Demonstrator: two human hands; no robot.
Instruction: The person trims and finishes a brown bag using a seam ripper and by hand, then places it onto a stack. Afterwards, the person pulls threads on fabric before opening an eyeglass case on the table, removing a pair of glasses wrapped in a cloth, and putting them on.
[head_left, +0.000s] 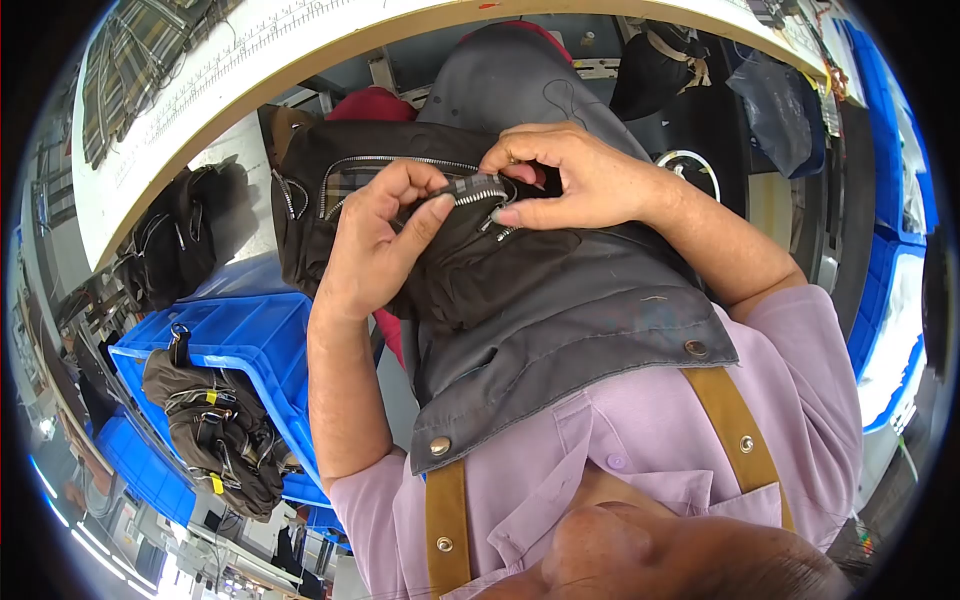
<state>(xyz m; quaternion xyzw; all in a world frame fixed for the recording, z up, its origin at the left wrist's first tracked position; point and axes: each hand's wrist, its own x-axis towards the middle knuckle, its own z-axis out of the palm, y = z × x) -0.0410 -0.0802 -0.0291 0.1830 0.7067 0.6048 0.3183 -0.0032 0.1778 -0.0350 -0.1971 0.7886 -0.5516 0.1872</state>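
A dark brown fabric bag point(480, 272) lies across my lap on a grey apron point(590, 330). Silver-toothed zippers run over it, and plaid lining point(345, 184) shows through one opening. My left hand point(372, 238) is closed, its thumb and fingers pinching one end of a raised zipper strip point(478, 194) with plaid cloth along its edge. At the strip's other end, my right hand point(585, 182) pinches it between thumb and fingers. The strip bends in a curve between both hands. Loose zipper ends hang just below my right thumb.
Ahead curves a white table edge point(240, 75) with ruler markings and plaid pieces point(150, 65). On the left, more dark bags point(215, 425) hang at a blue crate point(225, 330). Blue bins point(890, 190) stand at right, near a dark hanging bag point(655, 75).
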